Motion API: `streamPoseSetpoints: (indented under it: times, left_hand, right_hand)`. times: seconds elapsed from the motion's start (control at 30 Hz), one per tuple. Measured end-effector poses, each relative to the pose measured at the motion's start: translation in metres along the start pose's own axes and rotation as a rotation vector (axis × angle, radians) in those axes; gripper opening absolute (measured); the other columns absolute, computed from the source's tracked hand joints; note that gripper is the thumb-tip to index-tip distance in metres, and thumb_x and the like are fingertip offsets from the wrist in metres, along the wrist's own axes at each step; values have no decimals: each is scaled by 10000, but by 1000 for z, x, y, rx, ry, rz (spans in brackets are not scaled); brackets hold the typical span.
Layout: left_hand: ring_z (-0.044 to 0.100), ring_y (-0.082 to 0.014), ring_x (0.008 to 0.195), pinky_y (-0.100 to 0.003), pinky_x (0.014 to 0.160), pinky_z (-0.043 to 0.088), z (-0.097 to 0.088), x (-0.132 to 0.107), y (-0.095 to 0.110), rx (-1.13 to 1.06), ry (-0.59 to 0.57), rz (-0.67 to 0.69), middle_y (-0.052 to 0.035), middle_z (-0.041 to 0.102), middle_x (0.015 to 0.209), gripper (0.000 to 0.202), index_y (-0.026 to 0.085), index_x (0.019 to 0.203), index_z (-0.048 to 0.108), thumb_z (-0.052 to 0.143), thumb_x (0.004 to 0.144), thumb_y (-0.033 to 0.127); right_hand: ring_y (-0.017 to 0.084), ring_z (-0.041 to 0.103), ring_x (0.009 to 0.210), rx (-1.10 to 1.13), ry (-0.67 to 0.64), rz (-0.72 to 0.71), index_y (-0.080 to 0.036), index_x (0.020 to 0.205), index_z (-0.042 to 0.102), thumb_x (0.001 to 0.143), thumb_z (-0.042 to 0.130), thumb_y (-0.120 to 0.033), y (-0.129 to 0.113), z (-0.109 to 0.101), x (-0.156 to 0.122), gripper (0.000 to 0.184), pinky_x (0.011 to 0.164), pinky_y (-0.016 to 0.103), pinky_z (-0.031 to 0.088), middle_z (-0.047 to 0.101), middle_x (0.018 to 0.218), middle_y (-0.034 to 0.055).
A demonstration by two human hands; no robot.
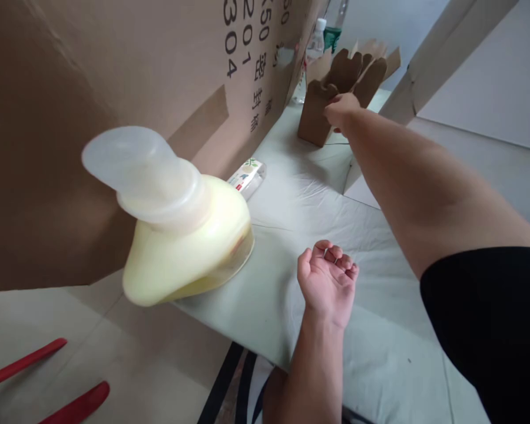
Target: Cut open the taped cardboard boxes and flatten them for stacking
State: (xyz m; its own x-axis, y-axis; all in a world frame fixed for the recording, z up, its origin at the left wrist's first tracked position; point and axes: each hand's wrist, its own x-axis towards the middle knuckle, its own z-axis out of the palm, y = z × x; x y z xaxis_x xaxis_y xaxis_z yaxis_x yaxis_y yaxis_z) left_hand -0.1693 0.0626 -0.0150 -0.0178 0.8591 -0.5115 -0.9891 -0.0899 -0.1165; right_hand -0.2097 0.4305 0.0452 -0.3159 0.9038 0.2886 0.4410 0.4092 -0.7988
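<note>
My right hand [342,112] reaches far forward to a small brown cardboard box [314,115] with its top flaps standing up. Its fingers are closed at the box's near side; the fingertips are partly hidden. Nearer to me, my left hand [329,282] rests palm up over the pale cloth [380,318], fingers loosely curled and apart, holding nothing. To its left stands a bulging pale-yellow container [189,241] with a translucent white top [145,165], not touching the hand. Behind that container a clear plastic bottle [252,176] with a printed label lies on its side.
A large printed cardboard carton [115,70] forms a wall on the left. Clear bottles [317,41] stand behind the small box. White panels [481,88] rise at right. Two red strips [79,406] show at the lower left, below the table edge.
</note>
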Motion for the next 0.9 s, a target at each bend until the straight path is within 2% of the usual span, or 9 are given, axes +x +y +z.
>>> streamPoseSetpoints:
  times: [0.1, 0.2, 0.3, 0.4, 0.5, 0.57, 0.7, 0.8, 0.9]
  left_hand:
    - [475, -113, 536, -268, 603, 409, 4, -6, -1, 50, 8, 11, -5, 511, 680, 313, 178, 749, 592, 418, 897, 392]
    - [477, -122, 559, -275, 621, 399, 6, -11, 0, 165, 38, 94, -12, 496, 666, 297, 175, 722, 574, 397, 880, 354]
    - [491, -130, 621, -279, 652, 384, 1, -13, 2, 326, 136, 370, -13, 484, 689, 226, 180, 715, 546, 413, 848, 306]
    - [532, -135, 754, -288, 740, 395, -7, -13, 7, 437, 284, 748, -11, 511, 803, 135, 207, 776, 521, 424, 839, 277]
    - [576, -155, 1020, -315, 927, 409, -12, -14, 7, 499, 348, 933, -19, 574, 1021, 109, 243, 901, 538, 455, 841, 280]
    - [563, -180, 1159, -341, 1015, 405, -13, -16, -2, 548, 263, 940, -38, 589, 1138, 178, 254, 987, 552, 445, 863, 323]
    - [521, -220, 1335, -374, 1113, 406, -17, -19, -45, 734, -127, 829, -69, 584, 1334, 333, 269, 1166, 554, 433, 916, 454]
    - [469, -235, 1436, -389, 1186, 373, -27, -17, -88, 906, -429, 729, -71, 536, 1485, 454, 299, 1305, 528, 512, 925, 547]
    - [612, -248, 1278, -407, 1096, 467, -35, -12, -123, 1046, -618, 689, -98, 646, 1355, 516, 287, 1315, 551, 589, 905, 598]
  right_hand:
    - [314, 678, 1142, -273, 83, 179, -1, 811, 636, 933, 389, -284, -10, 4, -36, 394, 942, 393, 498, 672, 983, 84]
    - [269, 676, 1147, -297, 22, 48, -21, 1016, 688, 881, 457, -157, -35, 7, -91, 299, 1026, 390, 496, 713, 1047, 73]
    - [219, 669, 1134, -298, 3, -11, -130, 1016, 719, 811, 589, -103, -51, -4, -158, 244, 1076, 379, 498, 721, 1125, 55]
    - [201, 689, 974, -155, -47, -101, -170, 978, 707, 819, 620, -155, -51, -40, -239, 181, 945, 379, 555, 708, 1085, 68]
    - [188, 663, 857, 13, 3, -80, -202, 884, 672, 865, 642, -308, -43, -97, -327, 111, 764, 341, 549, 677, 922, 47]
    - [172, 625, 788, 76, 80, -74, -225, 794, 631, 889, 659, -419, -37, -141, -384, 218, 712, 325, 516, 651, 832, 29]
    - [185, 585, 756, 83, 353, 27, -252, 765, 627, 792, 785, -488, -24, -217, -477, 286, 625, 335, 429, 684, 916, 53]
    - [206, 566, 743, 26, 507, 23, -270, 755, 609, 771, 805, -459, -10, -259, -522, 273, 640, 368, 410, 687, 877, 51]
    - [212, 574, 722, -24, 584, -46, -272, 771, 590, 779, 782, -450, 7, -289, -543, 262, 632, 366, 420, 690, 823, 35]
